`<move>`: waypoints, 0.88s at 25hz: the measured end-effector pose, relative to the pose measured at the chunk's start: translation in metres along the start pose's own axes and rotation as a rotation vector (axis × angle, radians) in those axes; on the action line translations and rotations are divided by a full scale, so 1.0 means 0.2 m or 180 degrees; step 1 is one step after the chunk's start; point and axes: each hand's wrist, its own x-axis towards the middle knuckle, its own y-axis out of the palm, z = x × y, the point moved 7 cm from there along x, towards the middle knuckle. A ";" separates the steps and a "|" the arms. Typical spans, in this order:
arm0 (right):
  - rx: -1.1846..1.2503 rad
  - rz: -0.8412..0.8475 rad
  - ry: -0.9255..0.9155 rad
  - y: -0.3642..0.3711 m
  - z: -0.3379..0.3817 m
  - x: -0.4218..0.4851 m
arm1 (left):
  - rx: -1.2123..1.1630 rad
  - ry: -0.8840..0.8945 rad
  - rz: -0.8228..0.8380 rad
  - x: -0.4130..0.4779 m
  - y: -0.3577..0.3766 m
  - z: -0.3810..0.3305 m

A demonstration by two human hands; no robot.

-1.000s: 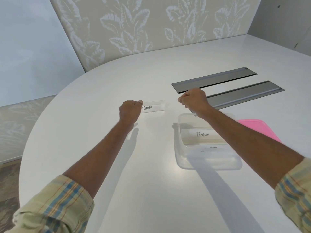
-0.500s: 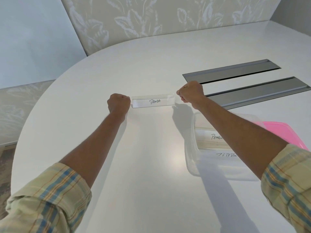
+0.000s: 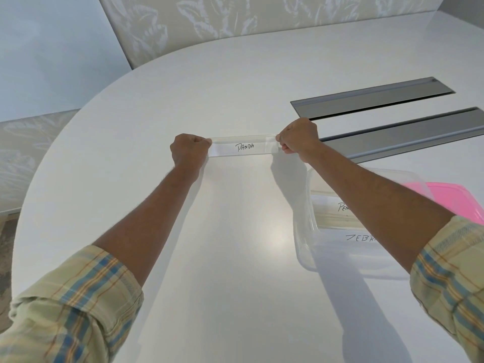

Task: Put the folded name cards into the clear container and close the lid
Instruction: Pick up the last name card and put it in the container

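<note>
Meanwhile, the left hand (image 3: 189,153) and the right hand (image 3: 298,138) each pinched one end of the folded name card marked PANDA (image 3: 243,148), fists closed around its short edges, holding it stretched level just over the white table (image 3: 209,258). To the right and nearer, the clear container (image 3: 303,237) sat open on the table, partly hidden under the right forearm, with cards reading PEN… (image 3: 327,205) and ZEBR… (image 3: 360,237) lying inside. Touching its far right side lay the pink lid (image 3: 455,200). Two grey slots (image 3: 392,98) ran across the far right of the table.
</note>
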 end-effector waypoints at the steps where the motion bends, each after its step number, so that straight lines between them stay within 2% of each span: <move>1: 0.0046 -0.0001 -0.0003 0.00 0.00 0.00 | -0.0046 0.0010 -0.0023 0.00 0.00 0.00; 8: 0.0166 -0.0019 -0.0082 -0.11 0.00 -0.03 | -0.0234 0.0208 -0.0010 -0.06 -0.05 -0.06; 16: 0.0068 -0.0053 -0.0264 -0.39 -0.04 -0.17 | -0.0605 0.0025 0.0372 -0.24 -0.02 -0.15; 22: 0.0434 -0.0134 -0.0201 -0.70 -0.10 -0.36 | -0.0769 0.0132 0.0621 -0.45 0.08 -0.26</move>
